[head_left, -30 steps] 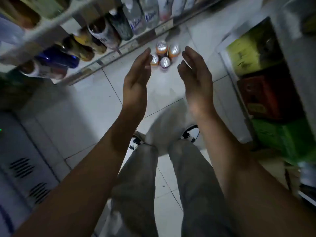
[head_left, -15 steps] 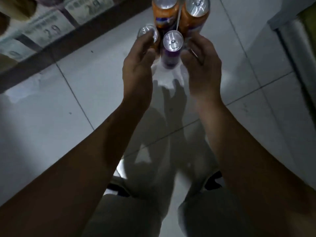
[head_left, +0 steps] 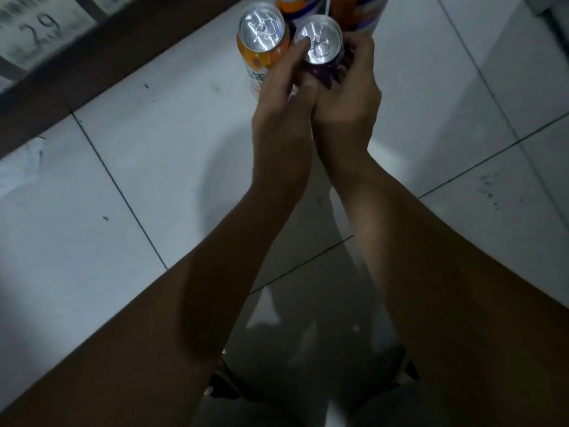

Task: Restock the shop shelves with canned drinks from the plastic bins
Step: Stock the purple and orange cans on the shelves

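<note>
Where the shelf edge (head_left: 92, 66) and its price label (head_left: 40, 29) cross the far left, an orange can (head_left: 261, 41) stands upright on the tiled floor (head_left: 154, 180). Just right, left hand (head_left: 283, 112) and right hand (head_left: 348, 103) both curl round a purple can (head_left: 320, 47); a left fingertip rests on its lid.

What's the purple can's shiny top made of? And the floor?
The purple can has a lid that looks like bare metal, probably aluminium, silvery with bright glints and a pull tab. The floor looks like glazed tile, pale smooth squares with dark joint lines and a soft sheen.
</note>
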Demonstrator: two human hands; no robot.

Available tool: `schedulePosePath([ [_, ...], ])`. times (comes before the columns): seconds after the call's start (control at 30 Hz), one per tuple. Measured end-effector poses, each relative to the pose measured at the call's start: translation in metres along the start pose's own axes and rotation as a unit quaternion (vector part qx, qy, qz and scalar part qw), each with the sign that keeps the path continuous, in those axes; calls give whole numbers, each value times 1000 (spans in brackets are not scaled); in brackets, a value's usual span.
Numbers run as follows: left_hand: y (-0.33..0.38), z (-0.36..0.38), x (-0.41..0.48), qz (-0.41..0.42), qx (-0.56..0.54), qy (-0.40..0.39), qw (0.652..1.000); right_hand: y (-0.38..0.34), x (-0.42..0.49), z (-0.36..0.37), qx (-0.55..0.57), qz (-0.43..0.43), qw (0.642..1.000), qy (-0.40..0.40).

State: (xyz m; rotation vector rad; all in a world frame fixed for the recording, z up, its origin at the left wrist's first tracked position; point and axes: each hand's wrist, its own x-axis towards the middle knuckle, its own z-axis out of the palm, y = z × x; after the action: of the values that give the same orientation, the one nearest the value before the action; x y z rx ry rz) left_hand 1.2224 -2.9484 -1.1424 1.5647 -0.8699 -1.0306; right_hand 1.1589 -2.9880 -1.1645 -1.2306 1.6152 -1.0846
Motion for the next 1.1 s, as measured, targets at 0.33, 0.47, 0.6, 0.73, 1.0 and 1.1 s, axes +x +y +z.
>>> schedulePosePath([
  [0.33, 133, -42, -55, -56, 10, -52, 997, -134, -49, -88, -44, 43, 997, -41],
  [0.47, 236, -60, -72, -39, 20, -98, 994, -242, -63, -129, -19, 37, 997, -62],
  [0.6, 357, -75, -73, -18, -6, -100, 995, -369, -64, -158, 15, 14, 997, -77],
  [0.73, 484, -96, -78, 39, -15, -101, 994, -494, -64, -186, 29, -42, 995, -90],
  [1.0, 701, -133, -106, 152, -11, -75, 986, -704, -72, -225, 70, -124, 986, -86],
  [1.1, 768, -152, -123, 208, 10, -59, 976, -774, -82, -235, 88, -144, 982, -90],
])
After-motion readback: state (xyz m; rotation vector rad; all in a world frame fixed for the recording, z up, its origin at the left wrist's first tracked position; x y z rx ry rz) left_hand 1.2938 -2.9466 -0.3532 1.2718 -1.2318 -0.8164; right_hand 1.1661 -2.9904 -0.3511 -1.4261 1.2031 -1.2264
